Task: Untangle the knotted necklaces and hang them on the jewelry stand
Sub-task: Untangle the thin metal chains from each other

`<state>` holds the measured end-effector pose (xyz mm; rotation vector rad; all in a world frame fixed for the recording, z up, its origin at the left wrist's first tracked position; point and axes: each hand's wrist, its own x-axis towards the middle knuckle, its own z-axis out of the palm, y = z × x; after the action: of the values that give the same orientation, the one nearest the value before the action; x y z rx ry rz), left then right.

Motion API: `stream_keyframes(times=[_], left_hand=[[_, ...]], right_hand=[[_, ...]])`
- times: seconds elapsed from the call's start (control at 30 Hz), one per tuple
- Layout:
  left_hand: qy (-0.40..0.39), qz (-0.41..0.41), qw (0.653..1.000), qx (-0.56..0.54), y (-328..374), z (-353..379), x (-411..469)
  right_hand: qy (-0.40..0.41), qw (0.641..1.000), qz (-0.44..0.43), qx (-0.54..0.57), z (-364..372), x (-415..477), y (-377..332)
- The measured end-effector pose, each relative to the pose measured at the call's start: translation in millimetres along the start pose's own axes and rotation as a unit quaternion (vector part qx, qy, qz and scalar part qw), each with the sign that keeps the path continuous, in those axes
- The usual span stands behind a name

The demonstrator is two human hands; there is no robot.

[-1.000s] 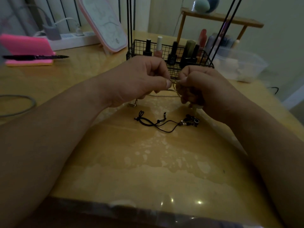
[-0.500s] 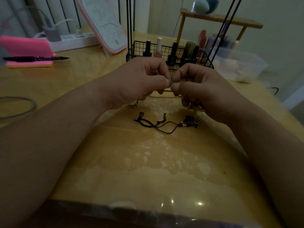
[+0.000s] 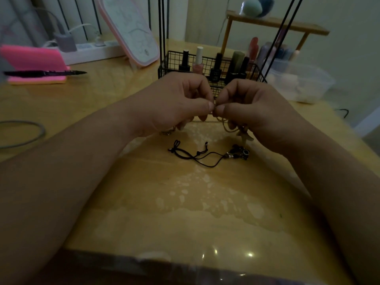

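Necklace chain (image 3: 223, 122), thin gold, is up off the table (image 3: 185, 212), pinched btw my L hand (image 3: 176, 101) and R hand (image 3: 254, 109) at one spot where the thumb tips nearly meet. Loose loops hang under the R hand w/ a pale pendant (image 3: 244, 136); another bit trails below the L hand. Both grips alike: thumb & forefinger nipped tight on the chain, other fingers curled in.

Vs 1 s ago: R hand was a tighter fist, knuckles up; now its thumb lies flat and forward, tip right by the L thumb. L hand has hardly moved. Black cord necklace (image 3: 205, 157) lies where it was, on the table just in front of my hands, dark beads at its R end.

Table top: yellow wood under a glossy clear cover, pale blotches. Behind my hands, a black wire basket (image 3: 164, 67) w/ nail polish bottles (image 3: 199, 59); thin black rods (image 3: 162, 27) rise from it. Pink-framed mirror (image 3: 131, 29) leans to its L. Far L: pink pad (image 3: 33, 58) w/ a black pen (image 3: 45, 73), white power strip (image 3: 92, 50), grey cable (image 3: 30, 136). Far R: wooden shelf (image 3: 275, 24), clear plastic box (image 3: 302, 83). Room dim, walls pale.
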<state>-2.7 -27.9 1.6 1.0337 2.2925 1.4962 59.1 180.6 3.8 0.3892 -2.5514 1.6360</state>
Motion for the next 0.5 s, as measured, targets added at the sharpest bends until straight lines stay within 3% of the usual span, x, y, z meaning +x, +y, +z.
stream_keyframes(times=[0.5], left_hand=[[-0.005,0.005,1.0,-0.015,3.3,1.5,-1.4]], right_hand=[[0.016,0.999,0.006,0.042,-1.2,3.4,2.9]])
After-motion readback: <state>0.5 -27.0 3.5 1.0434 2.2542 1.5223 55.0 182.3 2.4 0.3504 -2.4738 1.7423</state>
